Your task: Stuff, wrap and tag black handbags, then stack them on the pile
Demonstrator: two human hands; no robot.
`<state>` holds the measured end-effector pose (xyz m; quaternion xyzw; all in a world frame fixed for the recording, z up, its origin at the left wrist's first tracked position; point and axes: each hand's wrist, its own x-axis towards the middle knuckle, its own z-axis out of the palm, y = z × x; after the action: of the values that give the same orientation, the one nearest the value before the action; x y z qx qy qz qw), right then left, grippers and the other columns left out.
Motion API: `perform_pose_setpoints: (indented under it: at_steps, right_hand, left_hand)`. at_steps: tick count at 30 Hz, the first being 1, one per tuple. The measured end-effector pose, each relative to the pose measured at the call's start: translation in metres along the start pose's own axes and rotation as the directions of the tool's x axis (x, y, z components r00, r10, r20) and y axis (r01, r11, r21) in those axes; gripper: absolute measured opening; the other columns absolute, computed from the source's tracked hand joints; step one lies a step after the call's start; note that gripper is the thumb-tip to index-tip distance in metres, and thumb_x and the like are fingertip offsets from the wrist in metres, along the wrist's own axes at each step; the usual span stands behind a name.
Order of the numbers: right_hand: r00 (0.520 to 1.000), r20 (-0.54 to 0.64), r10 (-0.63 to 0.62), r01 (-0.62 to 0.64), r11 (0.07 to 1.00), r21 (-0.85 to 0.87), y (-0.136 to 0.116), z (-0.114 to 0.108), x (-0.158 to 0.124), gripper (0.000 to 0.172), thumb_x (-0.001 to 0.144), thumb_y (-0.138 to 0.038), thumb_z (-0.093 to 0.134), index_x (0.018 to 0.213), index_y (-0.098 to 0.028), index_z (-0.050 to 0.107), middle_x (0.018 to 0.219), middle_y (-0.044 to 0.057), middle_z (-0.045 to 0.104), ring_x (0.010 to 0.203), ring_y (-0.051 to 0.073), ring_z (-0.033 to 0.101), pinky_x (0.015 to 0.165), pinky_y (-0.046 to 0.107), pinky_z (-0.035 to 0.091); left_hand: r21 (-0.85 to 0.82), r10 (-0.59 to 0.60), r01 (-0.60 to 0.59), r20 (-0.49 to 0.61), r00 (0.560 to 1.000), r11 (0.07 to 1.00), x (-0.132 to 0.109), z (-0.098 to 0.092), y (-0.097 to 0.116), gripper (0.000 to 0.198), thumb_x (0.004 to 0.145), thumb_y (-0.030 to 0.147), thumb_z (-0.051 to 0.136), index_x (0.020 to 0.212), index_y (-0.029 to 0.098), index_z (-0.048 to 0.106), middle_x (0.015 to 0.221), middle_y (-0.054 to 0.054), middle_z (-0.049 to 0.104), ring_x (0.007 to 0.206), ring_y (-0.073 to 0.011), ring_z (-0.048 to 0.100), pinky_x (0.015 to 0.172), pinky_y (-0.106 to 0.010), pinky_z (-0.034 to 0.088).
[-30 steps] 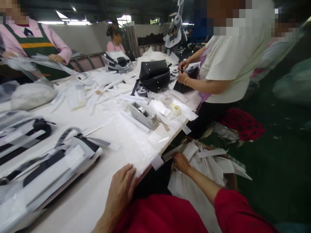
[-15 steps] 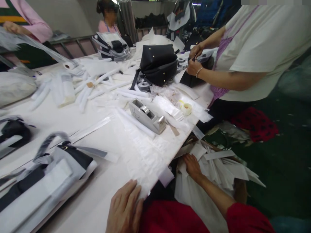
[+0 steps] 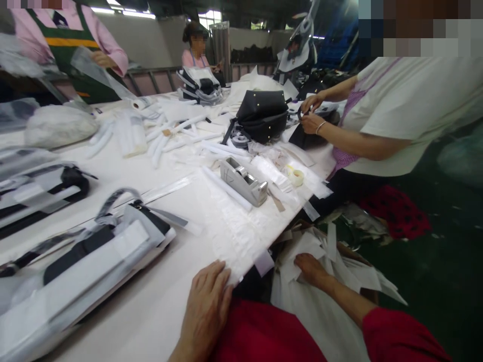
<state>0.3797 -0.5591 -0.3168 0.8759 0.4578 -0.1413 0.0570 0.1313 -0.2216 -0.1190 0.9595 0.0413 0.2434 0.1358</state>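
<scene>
My left hand (image 3: 208,304) lies flat on the white table (image 3: 166,296) near its edge, fingers stretched out and holding nothing. Below the table edge on the right, my right hand (image 3: 312,270) reaches into a box (image 3: 368,296) heaped with white paper sheets (image 3: 341,274). Its fingers are bent together at the edge of one sheet; the fingertips are partly hidden. A grey tape dispenser (image 3: 243,182) stands on the table ahead of my left hand. To the left lies a black handbag (image 3: 79,254) wrapped in white paper and film.
A black bag (image 3: 262,116) stands beyond the dispenser, near a tape roll (image 3: 295,176). White paper rolls (image 3: 184,123) litter the far table. A co-worker in a white shirt (image 3: 392,110) handles something dark at the right; another (image 3: 71,45) holds clear film at the far left.
The view has swung left and up, showing more of the wrapped bags. My right hand's fingers have drawn together among the sheets. My left hand stays on the table.
</scene>
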Motion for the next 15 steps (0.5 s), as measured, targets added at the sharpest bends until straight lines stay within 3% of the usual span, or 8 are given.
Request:
perform_pose_setpoints:
  at_steps: [4,7,10,12,15]
  right_hand:
    - [0.997,0.023,0.067,-0.067,0.998,-0.019,0.009,-0.016,-0.028,0.034,0.076,-0.004,0.050,0.099,-0.016,0.072,0.098,0.013,0.072,0.094,0.027,0.066,0.084,0.037,0.050]
    - [0.996,-0.007,0.091,-0.091,0.996,-0.021,0.005,-0.016,-0.031,0.051,0.075,-0.001,0.047,0.120,-0.017,0.066,0.124,0.015,0.065,0.117,0.029,0.058,0.097,0.043,0.045]
    - [0.998,-0.003,0.055,-0.055,0.998,-0.006,-0.008,-0.003,-0.016,0.072,0.069,0.004,0.049,0.137,-0.021,0.055,0.147,0.012,0.049,0.138,0.029,0.040,0.113,0.048,0.029]
    - [0.999,0.023,0.044,-0.044,0.999,0.009,-0.017,0.008,-0.003,0.075,0.067,0.004,0.051,0.137,-0.021,0.055,0.146,0.013,0.050,0.139,0.030,0.038,0.115,0.051,0.026]
    - [0.998,0.046,0.049,-0.050,0.998,0.034,-0.024,0.017,0.005,0.071,0.065,0.003,0.054,0.133,-0.017,0.059,0.134,0.018,0.060,0.131,0.035,0.048,0.113,0.054,0.028]
  left_hand:
    - [-0.022,-0.021,0.022,0.030,0.999,1.000,-0.001,0.000,0.001,0.021,0.092,0.019,0.051,0.111,0.019,0.060,0.116,-0.010,0.065,0.110,-0.0259,0.060,0.093,-0.043,0.049]
    - [-0.035,-0.020,0.022,0.036,0.999,0.999,-0.002,-0.001,0.002,0.021,0.093,0.019,0.051,0.111,0.019,0.060,0.117,-0.010,0.065,0.111,-0.0262,0.059,0.093,-0.043,0.049]
    - [-0.030,-0.013,0.015,0.041,0.999,0.999,-0.003,-0.001,0.003,0.020,0.093,0.021,0.050,0.111,0.019,0.060,0.116,-0.010,0.065,0.111,-0.0266,0.059,0.092,-0.043,0.049]
    - [-0.025,-0.018,0.019,0.054,0.998,1.000,-0.003,-0.002,0.003,0.020,0.094,0.022,0.051,0.112,0.019,0.060,0.117,-0.010,0.065,0.112,-0.0266,0.058,0.092,-0.044,0.049]
    - [-0.035,-0.029,0.032,0.078,0.997,0.999,0.000,-0.003,0.003,0.020,0.094,0.023,0.051,0.111,0.019,0.060,0.117,-0.010,0.065,0.112,-0.0261,0.058,0.093,-0.044,0.050]
